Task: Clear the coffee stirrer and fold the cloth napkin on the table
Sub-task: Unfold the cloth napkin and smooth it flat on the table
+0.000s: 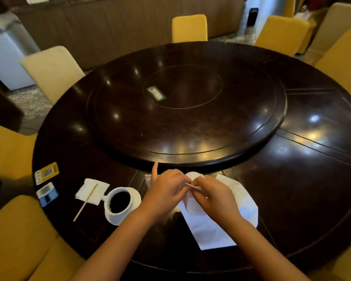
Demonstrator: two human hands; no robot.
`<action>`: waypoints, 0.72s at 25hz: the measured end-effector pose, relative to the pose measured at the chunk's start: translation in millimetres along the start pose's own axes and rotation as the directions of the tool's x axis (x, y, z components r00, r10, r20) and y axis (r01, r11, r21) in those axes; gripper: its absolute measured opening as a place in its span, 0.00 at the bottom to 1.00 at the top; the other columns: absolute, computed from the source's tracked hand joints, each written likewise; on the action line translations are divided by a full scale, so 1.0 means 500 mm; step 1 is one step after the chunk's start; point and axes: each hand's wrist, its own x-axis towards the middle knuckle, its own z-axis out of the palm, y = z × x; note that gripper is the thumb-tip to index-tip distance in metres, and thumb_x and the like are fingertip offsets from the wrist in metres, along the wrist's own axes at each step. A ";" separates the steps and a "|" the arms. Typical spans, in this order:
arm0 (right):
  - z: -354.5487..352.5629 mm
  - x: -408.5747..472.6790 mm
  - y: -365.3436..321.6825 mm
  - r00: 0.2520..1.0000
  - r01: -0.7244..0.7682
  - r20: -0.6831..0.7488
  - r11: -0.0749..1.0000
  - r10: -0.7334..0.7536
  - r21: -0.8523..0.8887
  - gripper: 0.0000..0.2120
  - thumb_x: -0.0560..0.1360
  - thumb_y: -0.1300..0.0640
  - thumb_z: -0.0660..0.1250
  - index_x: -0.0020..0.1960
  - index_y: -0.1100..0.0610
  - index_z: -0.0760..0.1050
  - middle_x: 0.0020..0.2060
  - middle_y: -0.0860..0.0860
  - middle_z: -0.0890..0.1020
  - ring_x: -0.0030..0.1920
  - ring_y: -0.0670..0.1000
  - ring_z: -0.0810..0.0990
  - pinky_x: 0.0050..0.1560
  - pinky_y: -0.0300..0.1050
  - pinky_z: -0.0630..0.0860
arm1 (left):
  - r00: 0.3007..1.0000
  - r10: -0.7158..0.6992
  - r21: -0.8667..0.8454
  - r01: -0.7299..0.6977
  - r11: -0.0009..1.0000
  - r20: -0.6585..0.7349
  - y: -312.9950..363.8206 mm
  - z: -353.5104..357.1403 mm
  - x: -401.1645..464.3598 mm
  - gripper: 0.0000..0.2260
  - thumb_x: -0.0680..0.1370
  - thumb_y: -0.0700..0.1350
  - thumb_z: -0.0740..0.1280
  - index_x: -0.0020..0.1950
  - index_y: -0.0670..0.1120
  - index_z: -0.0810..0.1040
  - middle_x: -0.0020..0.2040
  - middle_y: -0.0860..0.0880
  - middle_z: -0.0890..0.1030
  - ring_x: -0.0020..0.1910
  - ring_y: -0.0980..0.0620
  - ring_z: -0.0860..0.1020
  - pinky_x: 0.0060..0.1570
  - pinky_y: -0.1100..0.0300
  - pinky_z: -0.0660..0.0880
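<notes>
Tabletop [292,179], round and dark and glossy, fills most of the view, with a raised turntable [186,118] at its centre and yellow chairs [189,28] spaced around the rim. White cloth napkin [215,230] lies spread at the near edge, its far portion lifted and partly folded under both hands. Left hand [166,189] and right hand [213,196] meet over the napkin's far end; fingers of both are closed on the cloth, pinching a fold between them, left thumb sticking up. White cup of dark coffee [119,201] sits on a white saucer [135,196] just left of the left wrist. Further left, a small white paper napkin [85,189] lies flat, the wooden coffee stirrer [85,202] resting diagonally across it, near end on bare wood. Two small cards, one yellow [47,173] and one blue [47,194], lie near the left rim. Small packet [156,93] rests on the turntable.
</notes>
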 end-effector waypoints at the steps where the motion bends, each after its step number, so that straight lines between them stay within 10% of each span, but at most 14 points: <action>1: -0.006 0.006 -0.007 1.000 0.002 -0.012 1.000 -0.001 0.010 0.04 0.74 0.57 0.68 0.46 0.56 0.78 0.41 0.52 0.79 0.39 0.52 0.77 0.33 0.37 0.68 | 0.999 0.012 -0.055 -0.014 0.998 -0.040 0.004 -0.016 0.004 0.05 0.77 0.44 0.66 0.50 0.48 0.80 0.48 0.55 0.79 0.52 0.58 0.75 0.68 0.50 0.56; 5: -0.062 0.030 0.000 0.996 0.084 0.033 0.993 -0.087 0.087 0.05 0.70 0.58 0.72 0.44 0.58 0.79 0.49 0.52 0.77 0.51 0.48 0.74 0.50 0.40 0.71 | 1.000 -0.001 -0.252 0.007 0.968 0.022 0.007 -0.072 0.008 0.04 0.75 0.38 0.68 0.45 0.45 0.82 0.41 0.55 0.78 0.43 0.59 0.77 0.45 0.68 0.71; 13: -0.194 0.087 0.023 0.840 -0.062 0.525 0.935 -0.141 0.350 0.03 0.72 0.58 0.72 0.40 0.52 0.80 0.33 0.45 0.82 0.35 0.41 0.78 0.36 0.34 0.72 | 0.962 -0.053 -0.445 0.171 0.879 0.267 -0.023 -0.204 0.034 0.08 0.73 0.37 0.71 0.44 0.51 0.84 0.39 0.56 0.85 0.43 0.58 0.81 0.44 0.68 0.75; 18: -0.222 0.113 0.057 0.846 -0.102 0.527 0.945 -0.082 0.310 0.04 0.74 0.57 0.68 0.45 0.57 0.80 0.38 0.57 0.82 0.38 0.49 0.78 0.41 0.43 0.74 | 0.912 -0.103 -0.337 0.249 0.908 0.397 -0.058 -0.224 0.046 0.04 0.74 0.39 0.70 0.46 0.46 0.84 0.41 0.50 0.84 0.41 0.58 0.81 0.42 0.68 0.75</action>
